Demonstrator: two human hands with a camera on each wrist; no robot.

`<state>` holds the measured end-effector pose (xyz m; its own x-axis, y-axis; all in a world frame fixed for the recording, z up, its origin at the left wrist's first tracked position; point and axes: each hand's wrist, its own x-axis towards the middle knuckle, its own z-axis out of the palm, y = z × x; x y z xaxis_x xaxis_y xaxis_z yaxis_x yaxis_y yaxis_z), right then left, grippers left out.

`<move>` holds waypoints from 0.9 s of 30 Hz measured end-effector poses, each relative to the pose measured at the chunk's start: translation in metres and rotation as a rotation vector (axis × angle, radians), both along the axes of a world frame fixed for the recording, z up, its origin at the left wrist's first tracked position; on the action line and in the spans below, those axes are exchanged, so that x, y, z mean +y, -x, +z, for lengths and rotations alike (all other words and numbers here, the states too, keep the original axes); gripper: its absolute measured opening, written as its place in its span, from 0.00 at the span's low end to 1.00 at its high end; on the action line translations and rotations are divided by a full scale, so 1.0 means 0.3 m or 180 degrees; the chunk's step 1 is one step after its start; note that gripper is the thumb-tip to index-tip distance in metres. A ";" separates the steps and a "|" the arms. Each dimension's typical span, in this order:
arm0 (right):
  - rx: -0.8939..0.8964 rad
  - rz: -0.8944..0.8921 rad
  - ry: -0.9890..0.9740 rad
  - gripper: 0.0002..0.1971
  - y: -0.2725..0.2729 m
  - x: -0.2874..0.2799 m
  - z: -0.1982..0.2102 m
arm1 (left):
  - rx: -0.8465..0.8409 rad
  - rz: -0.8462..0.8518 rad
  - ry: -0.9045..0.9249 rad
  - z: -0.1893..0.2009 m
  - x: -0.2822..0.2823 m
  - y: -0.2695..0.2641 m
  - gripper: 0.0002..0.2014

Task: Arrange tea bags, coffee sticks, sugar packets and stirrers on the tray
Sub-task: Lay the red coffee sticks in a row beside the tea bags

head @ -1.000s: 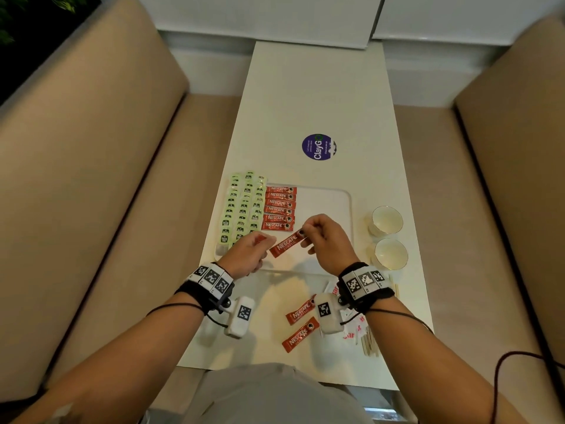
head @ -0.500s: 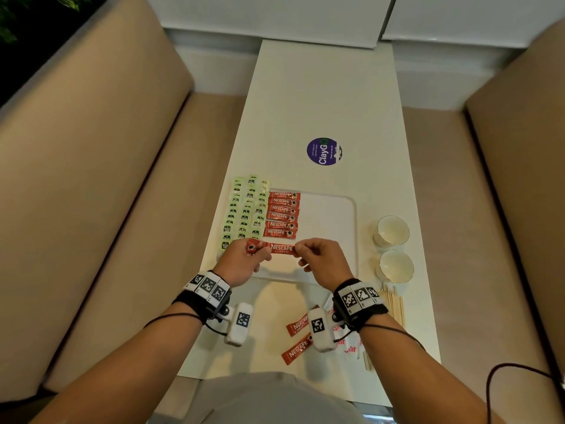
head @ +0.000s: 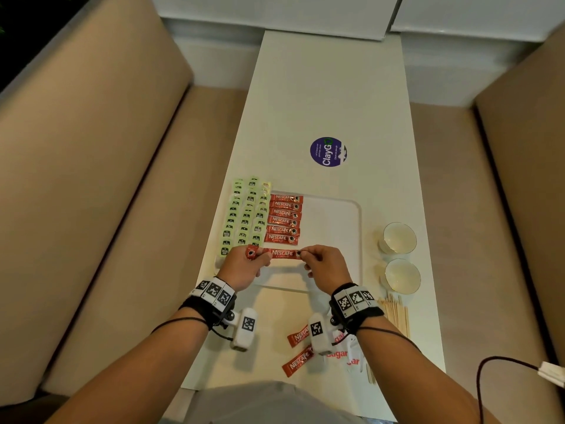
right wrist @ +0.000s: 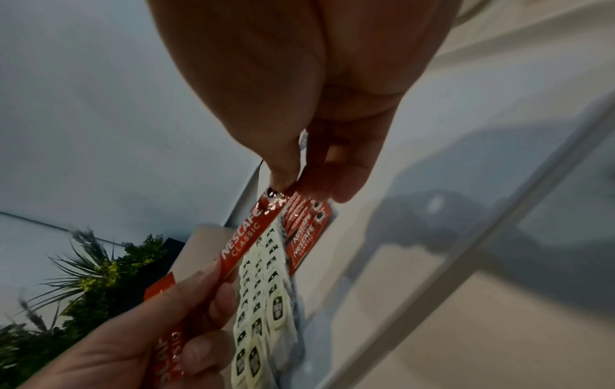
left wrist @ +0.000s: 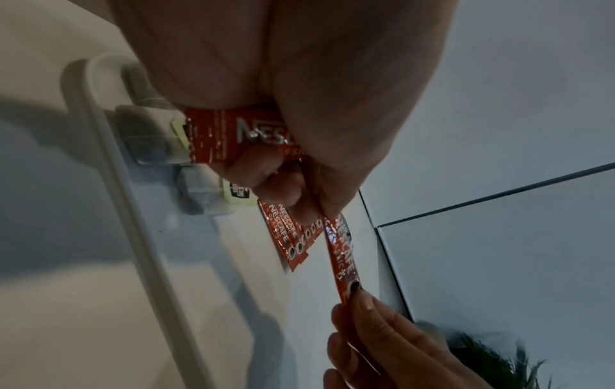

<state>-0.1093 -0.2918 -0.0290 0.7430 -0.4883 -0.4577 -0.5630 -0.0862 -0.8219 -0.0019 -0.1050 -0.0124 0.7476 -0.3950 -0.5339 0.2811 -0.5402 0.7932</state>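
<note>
A white tray (head: 336,215) lies on the table. Rows of green tea bags (head: 244,215) fill its left side, with a column of red coffee sticks (head: 286,218) beside them. Just nearer than that column, both hands hold one coffee stick (head: 282,254) level over the tray. My left hand (head: 260,256) pinches its left end and also grips a second stick (left wrist: 239,136) in the palm. My right hand (head: 304,255) pinches the right end (right wrist: 276,200) between thumb and forefinger. I cannot tell whether the stick touches the tray.
Two loose coffee sticks (head: 298,335) (head: 296,362) and sugar packets (head: 345,351) lie near the table's front edge under my right wrist. Wooden stirrers (head: 396,310) and two white cups (head: 397,237) (head: 402,275) stand right of the tray. Padded benches flank the table.
The held stick has turned from tilted to level and moved forward to just below the red column. Both hands still hold its ends.
</note>
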 end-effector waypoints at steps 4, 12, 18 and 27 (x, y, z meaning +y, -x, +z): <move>0.0119 -0.0158 0.0109 0.08 -0.015 -0.019 -0.031 | 0.0130 0.0201 -0.0050 -0.012 0.000 -0.024 0.05; 0.0511 -0.0092 0.0322 0.09 -0.052 -0.026 -0.118 | 0.0781 0.0307 -0.0111 -0.015 0.028 -0.060 0.08; 0.0628 -0.0084 0.0474 0.10 -0.096 -0.004 -0.137 | 0.0953 0.0519 0.0095 -0.019 0.024 -0.084 0.06; 0.0769 -0.0012 0.0637 0.15 -0.125 0.005 -0.136 | 0.1017 0.0345 0.0052 -0.009 0.014 -0.093 0.09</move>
